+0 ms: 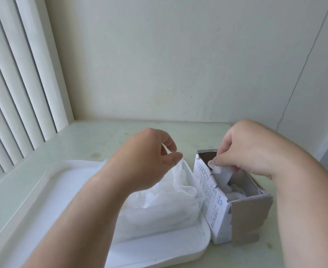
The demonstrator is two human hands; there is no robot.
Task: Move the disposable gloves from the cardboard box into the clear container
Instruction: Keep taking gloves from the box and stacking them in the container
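The torn-open cardboard box (220,207) with printed white sides stands at the right, with pale gloves (234,192) inside it. My right hand (242,149) reaches into its top and pinches a glove (220,172) between thumb and fingers. To the left stands the clear container (199,200), holding a heap of thin translucent gloves (159,202). My left hand (149,159) hovers over it, thumb and forefinger pinching the top edge of one translucent glove (180,171) that hangs down into the container.
The clear container sits on a white tray (49,182) that fills the left front of the pale green table (93,140). A wall runs along the back and white vertical slats (14,74) stand at the left. A thin cable (302,68) hangs down the wall at the right.
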